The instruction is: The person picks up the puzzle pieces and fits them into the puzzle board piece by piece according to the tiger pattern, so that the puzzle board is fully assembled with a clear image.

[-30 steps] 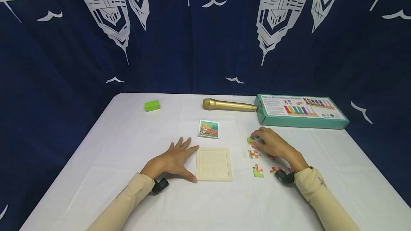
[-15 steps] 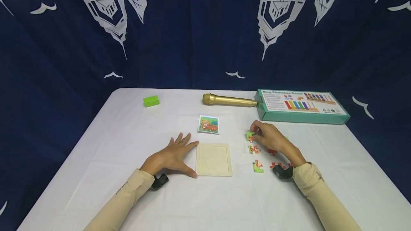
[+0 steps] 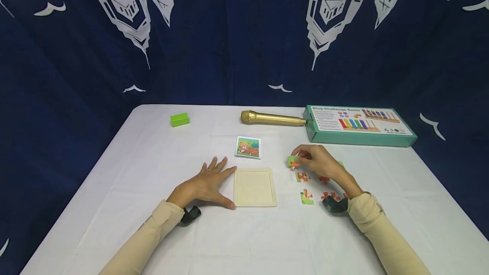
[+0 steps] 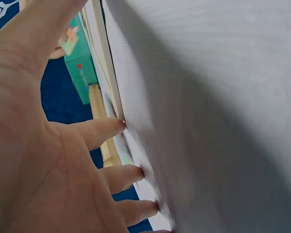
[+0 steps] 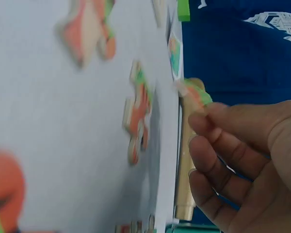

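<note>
My right hand (image 3: 318, 161) pinches a green-and-orange jigsaw piece (image 3: 292, 161) between thumb and fingertips. In the right wrist view that piece (image 5: 196, 94) shows raised off the white cloth. Several more jigsaw pieces (image 3: 302, 177) lie on the table below and beside this hand, some of them partly hidden by it and its wrist camera. With fingers spread, my left hand (image 3: 208, 186) rests at the left edge of a square wooden puzzle tray (image 3: 255, 206). Its index fingertip touches the tray's upper left corner and its thumb the lower left one. Nothing lies inside the tray.
Behind the tray stands a picture card (image 3: 248, 147) with an orange animal on it. A gold microphone (image 3: 273, 119) lies farther back, its thin end against a teal game box (image 3: 363, 139). A green block (image 3: 179, 119) sits at the back left.
My right hand has taken hold of the green-and-orange jigsaw piece, lifted it and shifted it slightly left. My left hand stays at the tray. The head view has tilted down a little.
</note>
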Motion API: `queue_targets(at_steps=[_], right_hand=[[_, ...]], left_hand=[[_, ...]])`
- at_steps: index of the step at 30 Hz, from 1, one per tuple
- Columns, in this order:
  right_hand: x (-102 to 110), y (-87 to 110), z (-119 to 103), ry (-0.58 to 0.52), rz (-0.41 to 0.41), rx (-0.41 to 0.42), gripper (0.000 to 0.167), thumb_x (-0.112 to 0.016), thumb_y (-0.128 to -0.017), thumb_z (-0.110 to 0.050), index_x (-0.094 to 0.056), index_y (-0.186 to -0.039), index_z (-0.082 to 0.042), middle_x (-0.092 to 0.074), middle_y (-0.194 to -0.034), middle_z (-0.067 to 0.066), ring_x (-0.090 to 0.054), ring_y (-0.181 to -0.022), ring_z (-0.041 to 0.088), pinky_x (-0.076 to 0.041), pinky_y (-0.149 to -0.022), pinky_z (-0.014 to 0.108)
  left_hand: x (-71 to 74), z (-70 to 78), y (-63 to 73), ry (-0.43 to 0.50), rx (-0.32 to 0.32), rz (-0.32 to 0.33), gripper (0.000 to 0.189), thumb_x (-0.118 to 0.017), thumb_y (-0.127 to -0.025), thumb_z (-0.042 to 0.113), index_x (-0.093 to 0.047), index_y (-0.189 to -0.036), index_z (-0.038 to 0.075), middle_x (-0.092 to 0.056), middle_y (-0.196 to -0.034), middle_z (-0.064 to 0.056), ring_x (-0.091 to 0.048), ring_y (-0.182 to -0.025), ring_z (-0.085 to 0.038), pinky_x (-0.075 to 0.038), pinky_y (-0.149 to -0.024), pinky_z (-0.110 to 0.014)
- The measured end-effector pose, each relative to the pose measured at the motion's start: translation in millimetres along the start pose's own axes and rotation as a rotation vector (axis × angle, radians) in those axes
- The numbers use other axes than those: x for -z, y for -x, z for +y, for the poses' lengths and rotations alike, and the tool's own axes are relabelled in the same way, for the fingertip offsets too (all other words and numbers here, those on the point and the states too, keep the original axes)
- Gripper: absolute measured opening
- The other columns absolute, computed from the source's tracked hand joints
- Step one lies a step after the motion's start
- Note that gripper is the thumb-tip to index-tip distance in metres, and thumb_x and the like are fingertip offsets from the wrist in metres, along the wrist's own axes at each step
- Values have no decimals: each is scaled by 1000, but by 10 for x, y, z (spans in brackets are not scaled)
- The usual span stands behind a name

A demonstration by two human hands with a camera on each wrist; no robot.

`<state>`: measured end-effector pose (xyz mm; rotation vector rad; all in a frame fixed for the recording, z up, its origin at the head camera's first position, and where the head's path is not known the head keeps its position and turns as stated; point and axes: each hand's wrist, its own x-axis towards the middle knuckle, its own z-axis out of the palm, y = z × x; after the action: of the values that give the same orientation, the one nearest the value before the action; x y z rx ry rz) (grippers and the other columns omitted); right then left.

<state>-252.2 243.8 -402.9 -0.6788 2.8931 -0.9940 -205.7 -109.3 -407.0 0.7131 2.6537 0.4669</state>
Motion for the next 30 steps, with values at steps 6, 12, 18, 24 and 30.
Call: queue_targets(at_steps=[6,12,18,24,30], right_hand=[[-90,-27,-114,-73,2,26,15,-67,-88,-6,-70,-103,-10,-65,-79,-1,-61,-73,13,-50,-67,27],[-240,-67,-279,-112,-26,62,16,-64,-90,-5,-68,-105,-11,-65,-82,0,-59,-71,12,-49,-65,26],[-359,-136,-419,-154,-24,118,14,-65,-88,-3,-66,-100,-9,-65,-78,-2,-59,-72,11,-51,-69,25],[-473,-217,-488,-182,-28,124,11,-68,-86,-3,-67,-97,-6,-67,-78,-2,-60,-73,9,-52,-70,24],[-570,-266,-553,-235,-70,126,11,-68,-86,-3,-67,-97,-4,-70,-79,1,-62,-74,9,-52,-71,23]], left_hand=[[-13,-8,-50,-5,3,2,113,-77,-64,66,-26,-153,18,-3,-160,-16,7,-145,-40,1,-115,-59],[-1,5,-76,-10,0,4,113,-77,-64,66,-26,-153,19,-2,-160,-16,7,-145,-40,2,-115,-59],[-1,17,-85,-10,7,7,113,-78,-63,66,-27,-153,19,-3,-160,-16,7,-145,-40,1,-115,-59],[-24,13,-103,-10,6,10,113,-77,-63,66,-27,-153,19,-4,-160,-16,6,-145,-40,0,-115,-59],[-22,16,-95,-8,5,5,112,-77,-64,65,-27,-153,19,-3,-160,-15,6,-145,-39,0,-115,-58]])
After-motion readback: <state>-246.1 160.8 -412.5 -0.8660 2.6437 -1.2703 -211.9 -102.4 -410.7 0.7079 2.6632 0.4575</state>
